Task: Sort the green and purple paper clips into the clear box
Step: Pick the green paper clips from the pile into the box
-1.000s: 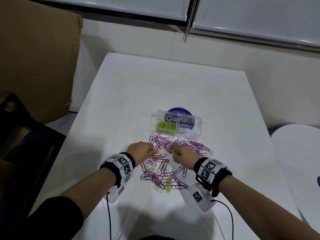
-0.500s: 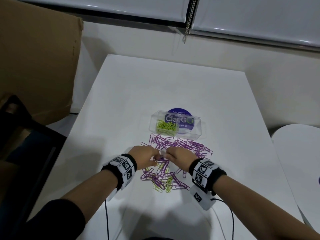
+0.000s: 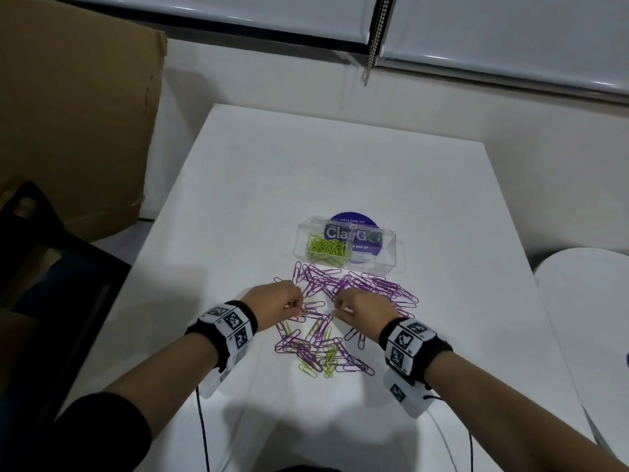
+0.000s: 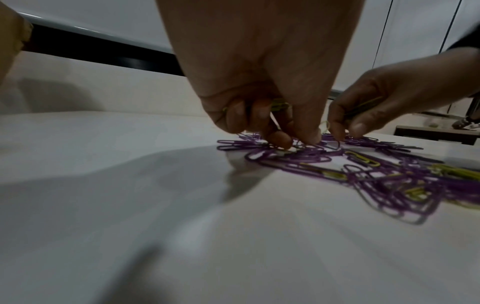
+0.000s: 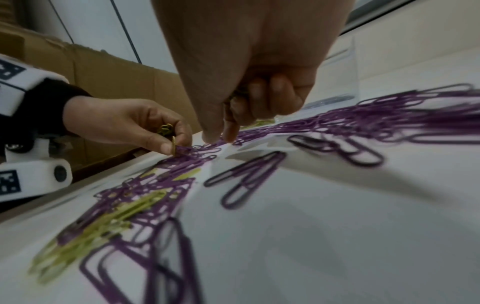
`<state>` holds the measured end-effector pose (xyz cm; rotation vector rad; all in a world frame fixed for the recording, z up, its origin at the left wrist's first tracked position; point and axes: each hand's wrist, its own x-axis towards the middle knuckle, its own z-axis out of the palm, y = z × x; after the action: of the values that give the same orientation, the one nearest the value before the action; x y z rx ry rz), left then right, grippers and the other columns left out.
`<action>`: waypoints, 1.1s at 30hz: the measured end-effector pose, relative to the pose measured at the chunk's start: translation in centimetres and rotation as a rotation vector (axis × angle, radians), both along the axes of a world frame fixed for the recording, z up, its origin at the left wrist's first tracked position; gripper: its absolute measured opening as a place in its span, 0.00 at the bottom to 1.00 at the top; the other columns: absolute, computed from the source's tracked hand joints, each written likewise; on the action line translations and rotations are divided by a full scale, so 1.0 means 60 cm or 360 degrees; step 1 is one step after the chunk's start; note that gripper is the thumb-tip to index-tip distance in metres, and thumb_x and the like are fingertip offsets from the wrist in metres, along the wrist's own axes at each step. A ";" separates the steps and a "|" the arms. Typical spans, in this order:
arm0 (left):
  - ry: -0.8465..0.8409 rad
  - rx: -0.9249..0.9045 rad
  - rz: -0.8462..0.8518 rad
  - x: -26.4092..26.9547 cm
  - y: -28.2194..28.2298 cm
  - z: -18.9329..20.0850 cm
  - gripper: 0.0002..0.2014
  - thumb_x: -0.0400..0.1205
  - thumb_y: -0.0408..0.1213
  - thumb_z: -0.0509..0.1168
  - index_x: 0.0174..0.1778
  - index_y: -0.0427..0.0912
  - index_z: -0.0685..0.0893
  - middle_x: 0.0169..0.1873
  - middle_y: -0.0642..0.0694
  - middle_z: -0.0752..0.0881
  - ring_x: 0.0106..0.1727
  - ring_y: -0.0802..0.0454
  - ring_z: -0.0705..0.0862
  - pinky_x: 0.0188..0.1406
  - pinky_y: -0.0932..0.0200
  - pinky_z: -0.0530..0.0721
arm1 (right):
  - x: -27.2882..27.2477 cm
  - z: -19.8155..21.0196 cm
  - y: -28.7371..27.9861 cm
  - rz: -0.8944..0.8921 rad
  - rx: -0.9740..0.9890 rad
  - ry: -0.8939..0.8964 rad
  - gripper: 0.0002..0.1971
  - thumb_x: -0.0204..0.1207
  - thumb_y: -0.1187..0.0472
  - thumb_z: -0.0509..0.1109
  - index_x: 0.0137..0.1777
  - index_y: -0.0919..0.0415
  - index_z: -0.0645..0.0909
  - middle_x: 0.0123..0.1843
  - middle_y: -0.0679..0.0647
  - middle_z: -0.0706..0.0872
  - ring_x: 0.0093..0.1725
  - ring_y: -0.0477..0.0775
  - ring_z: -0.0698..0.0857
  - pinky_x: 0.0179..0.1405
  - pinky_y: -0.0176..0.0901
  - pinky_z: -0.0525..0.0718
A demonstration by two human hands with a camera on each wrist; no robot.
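L hand (image 3: pixel 277 303): grip pinches green clips (image 4: pixel 279 106), bunch tucked in curled fingers
R hand (image 3: pixel 360 310): grip curled round green clip, tips on purple clips (image 3: pixel 357 284)
Clear box (image 3: pixel 345 245): just behind pile, greens in L half, R half empty
Step tip: lift greens straight up, avoid snagging purples
Room: worktop (image 3: pixel 340 165) bare beyond box, edges well apart

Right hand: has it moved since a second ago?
Yes. The right hand has drawn back toward the person, away from the clear box, and sits lower among the purple clips.
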<state>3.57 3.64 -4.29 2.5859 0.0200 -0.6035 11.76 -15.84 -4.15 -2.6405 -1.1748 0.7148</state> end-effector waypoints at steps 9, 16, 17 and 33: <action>0.0000 -0.0049 0.0004 0.004 -0.018 0.011 0.16 0.84 0.42 0.59 0.68 0.50 0.75 0.59 0.49 0.84 0.58 0.49 0.83 0.53 0.58 0.77 | -0.017 0.006 0.038 0.0124 -0.0002 0.0012 0.12 0.82 0.57 0.58 0.59 0.61 0.78 0.59 0.57 0.84 0.59 0.59 0.82 0.51 0.46 0.78; 0.0096 -0.0101 -0.0022 -0.002 -0.012 0.012 0.13 0.85 0.35 0.54 0.57 0.44 0.83 0.50 0.49 0.76 0.51 0.50 0.80 0.55 0.58 0.75 | 0.013 0.015 -0.007 0.0006 0.0026 -0.0053 0.11 0.83 0.58 0.57 0.56 0.60 0.79 0.56 0.56 0.86 0.54 0.59 0.83 0.46 0.44 0.76; 0.0081 -0.0090 0.0005 -0.004 -0.010 0.012 0.13 0.84 0.35 0.54 0.54 0.44 0.84 0.48 0.51 0.75 0.50 0.50 0.80 0.55 0.57 0.76 | 0.016 0.016 -0.013 -0.0019 0.0029 -0.0053 0.11 0.83 0.57 0.57 0.56 0.60 0.79 0.56 0.56 0.86 0.54 0.58 0.83 0.44 0.43 0.74; -0.0102 -0.0479 0.0355 0.016 -0.047 0.017 0.08 0.81 0.44 0.65 0.46 0.44 0.84 0.32 0.56 0.74 0.35 0.56 0.73 0.34 0.64 0.69 | 0.008 0.027 -0.009 -0.0330 0.0402 0.0401 0.09 0.82 0.58 0.60 0.50 0.60 0.80 0.42 0.50 0.82 0.43 0.52 0.78 0.40 0.43 0.72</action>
<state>4.51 0.82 -3.30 2.2700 0.1798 -0.4067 12.23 -16.41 -2.53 -2.3378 -0.8478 0.7755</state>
